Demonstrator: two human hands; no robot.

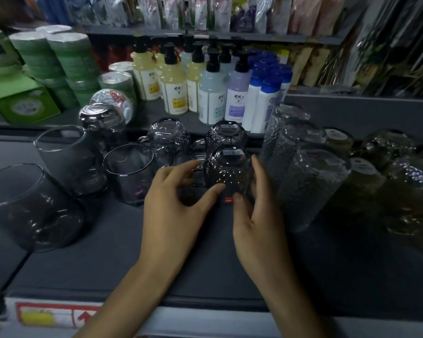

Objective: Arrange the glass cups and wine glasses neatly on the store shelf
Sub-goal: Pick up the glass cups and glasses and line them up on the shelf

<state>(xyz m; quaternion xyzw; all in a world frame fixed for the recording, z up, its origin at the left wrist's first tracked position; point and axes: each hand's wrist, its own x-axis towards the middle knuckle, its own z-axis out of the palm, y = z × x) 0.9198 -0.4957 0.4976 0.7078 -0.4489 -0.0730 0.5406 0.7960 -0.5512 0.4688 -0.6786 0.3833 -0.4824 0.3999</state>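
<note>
A dark textured glass mug [226,175] stands upside down on the grey shelf [112,242], a barcode sticker on its base. My left hand [178,206] curls at its handle, thumb against the lower front. My right hand [252,213] cups its right side, thumb in front and fingers behind. A second textured mug [226,134] stands just behind it. To the left is a clear mug [170,137]. Smooth tumblers [66,154] stand further left and tall textured glasses [310,189] close on the right.
Olive-tinted glasses [366,191] crowd the far right. A large tumbler [27,208] stands at the front left. Pump bottles [174,89] and green boxes [17,101] fill the shelf behind. A price-label rail [47,315] runs along the front edge.
</note>
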